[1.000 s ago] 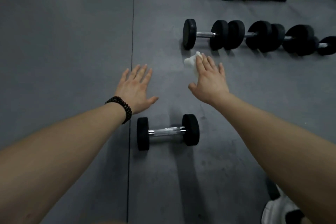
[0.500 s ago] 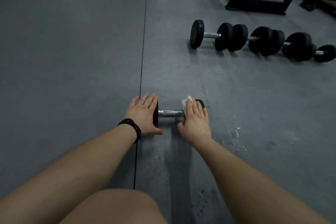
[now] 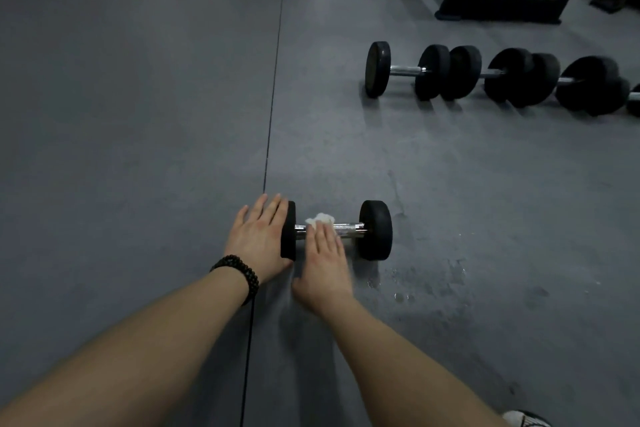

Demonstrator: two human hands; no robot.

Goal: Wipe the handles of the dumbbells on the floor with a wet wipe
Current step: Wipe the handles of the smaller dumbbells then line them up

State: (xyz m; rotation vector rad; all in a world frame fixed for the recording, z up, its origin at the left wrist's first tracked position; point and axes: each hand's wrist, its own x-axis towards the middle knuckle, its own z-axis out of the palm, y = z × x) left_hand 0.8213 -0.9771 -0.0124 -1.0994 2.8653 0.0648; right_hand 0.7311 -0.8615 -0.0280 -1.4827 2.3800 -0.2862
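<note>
From the head view, a small dumbbell (image 3: 341,230) lies on the grey floor (image 3: 138,114). The left hand (image 3: 259,236) rests flat against its left black end, fingers straight. The right hand (image 3: 325,253) presses a white wet wipe (image 3: 320,219) onto the shiny handle, fingers straight too. More dumbbells (image 3: 485,76) sit in a row farther back, well apart.

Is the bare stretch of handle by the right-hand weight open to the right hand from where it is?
Probably yes. The right hand presses the wipe on the handle near its left end; nothing lies over the bare stretch.
</note>
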